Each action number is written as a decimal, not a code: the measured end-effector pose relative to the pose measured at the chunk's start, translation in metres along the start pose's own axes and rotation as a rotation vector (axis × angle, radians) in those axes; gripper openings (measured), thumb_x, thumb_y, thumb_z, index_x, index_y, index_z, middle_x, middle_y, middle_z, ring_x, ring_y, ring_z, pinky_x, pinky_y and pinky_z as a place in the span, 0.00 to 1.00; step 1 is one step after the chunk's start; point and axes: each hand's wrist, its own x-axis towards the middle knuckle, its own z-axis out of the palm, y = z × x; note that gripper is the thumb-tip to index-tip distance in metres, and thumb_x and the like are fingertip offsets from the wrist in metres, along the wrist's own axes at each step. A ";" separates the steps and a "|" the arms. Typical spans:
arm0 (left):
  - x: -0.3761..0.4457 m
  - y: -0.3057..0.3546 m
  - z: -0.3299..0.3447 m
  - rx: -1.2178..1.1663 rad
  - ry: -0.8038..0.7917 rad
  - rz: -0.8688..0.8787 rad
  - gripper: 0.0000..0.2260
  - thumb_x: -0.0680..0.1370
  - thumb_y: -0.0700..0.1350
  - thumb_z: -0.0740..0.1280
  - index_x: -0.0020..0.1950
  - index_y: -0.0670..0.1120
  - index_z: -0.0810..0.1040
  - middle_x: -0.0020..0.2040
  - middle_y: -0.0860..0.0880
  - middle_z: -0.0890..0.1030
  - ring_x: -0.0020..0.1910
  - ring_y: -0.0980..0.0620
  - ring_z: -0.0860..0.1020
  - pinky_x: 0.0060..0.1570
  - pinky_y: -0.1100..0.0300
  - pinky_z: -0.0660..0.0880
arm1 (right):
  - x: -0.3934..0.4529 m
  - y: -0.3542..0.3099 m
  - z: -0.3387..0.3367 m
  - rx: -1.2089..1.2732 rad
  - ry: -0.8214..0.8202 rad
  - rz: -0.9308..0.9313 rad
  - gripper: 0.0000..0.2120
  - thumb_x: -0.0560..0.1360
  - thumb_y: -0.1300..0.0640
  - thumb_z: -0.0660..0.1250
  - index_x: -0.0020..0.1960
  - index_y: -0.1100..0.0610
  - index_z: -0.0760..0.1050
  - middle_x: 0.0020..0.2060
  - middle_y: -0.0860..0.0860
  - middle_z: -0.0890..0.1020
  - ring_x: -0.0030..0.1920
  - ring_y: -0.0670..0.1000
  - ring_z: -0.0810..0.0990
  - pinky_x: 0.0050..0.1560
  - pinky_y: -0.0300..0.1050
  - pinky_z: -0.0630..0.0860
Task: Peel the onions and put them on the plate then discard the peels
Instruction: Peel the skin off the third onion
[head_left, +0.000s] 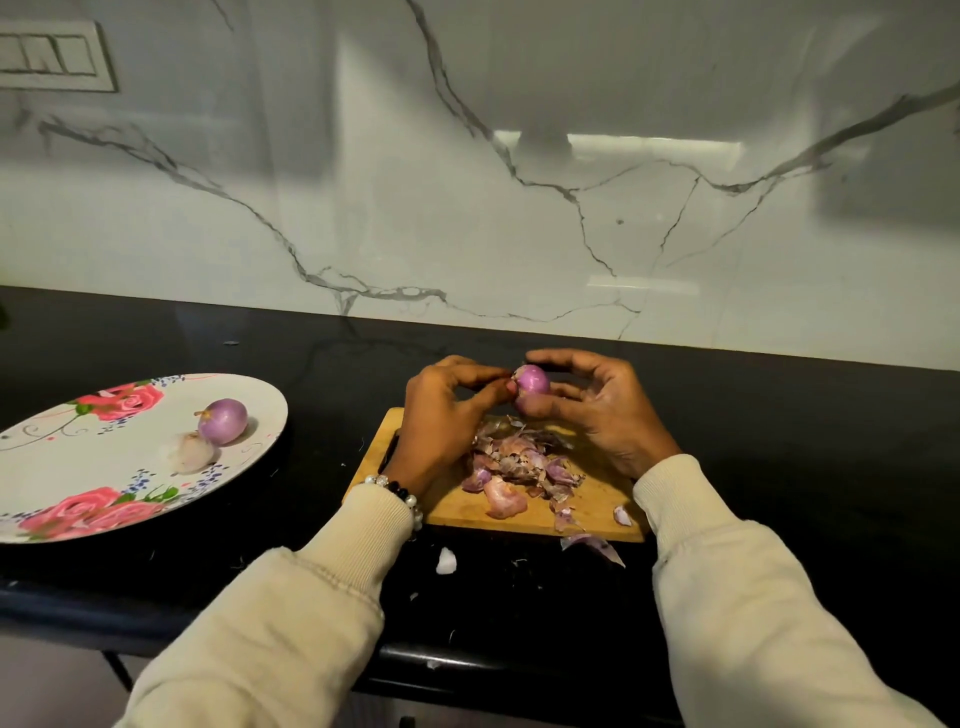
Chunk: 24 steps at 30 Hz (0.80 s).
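Black countertop (779, 441), marble backsplash behind. Landmark: wooden cutting board (597, 506), centre of counter.

Floral plate (62, 467) well left of the board, near the counter's front edge. On it one peeled red onion (223, 421) and, touching it on the near side, a paler peeled piece (189, 452); too blurred to say more.

Peel heap (524, 462) on the board's middle. Stray peels off the board's near edge, on the counter: a purple one (592, 545), a white scrap (445, 561).

Both hands above the board's far edge. Right hand (602, 410) cups the onion in work (532, 382), thumb and fingers curled round it. Left hand (447, 415) pinches at the onion's left end, seemingly on a flap of skin; the flap itself is hard to see.

Judged step: last skin coming off, onion nearly bare.

Risks:
- Bare onion is slick and round; a hard tug by the left hand could pop it out of the right, onto the counter or over the front edge.
- Plate sits well away; onion may roll on landing and knock the one already there.
- Peels fall beyond the board; the loose scraps are easily missed at discard.
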 end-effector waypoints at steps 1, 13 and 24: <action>0.000 0.001 0.000 -0.022 0.011 -0.009 0.06 0.72 0.39 0.75 0.48 0.45 0.86 0.44 0.51 0.83 0.44 0.58 0.81 0.44 0.66 0.76 | 0.000 0.000 0.000 -0.006 -0.002 -0.005 0.26 0.64 0.67 0.78 0.61 0.59 0.79 0.56 0.55 0.84 0.57 0.55 0.83 0.58 0.60 0.80; 0.004 -0.012 -0.002 0.401 0.063 0.263 0.07 0.76 0.44 0.69 0.47 0.43 0.85 0.45 0.47 0.81 0.47 0.48 0.77 0.46 0.49 0.74 | -0.002 0.001 0.004 -0.066 -0.011 -0.070 0.27 0.64 0.67 0.79 0.61 0.55 0.80 0.56 0.50 0.83 0.58 0.53 0.82 0.58 0.54 0.80; 0.004 -0.008 -0.004 0.444 0.125 -0.013 0.15 0.75 0.60 0.66 0.40 0.50 0.83 0.46 0.53 0.80 0.54 0.48 0.74 0.57 0.43 0.68 | 0.001 0.001 0.000 -0.349 0.069 -0.062 0.28 0.62 0.63 0.82 0.60 0.51 0.80 0.55 0.45 0.82 0.55 0.46 0.80 0.54 0.39 0.78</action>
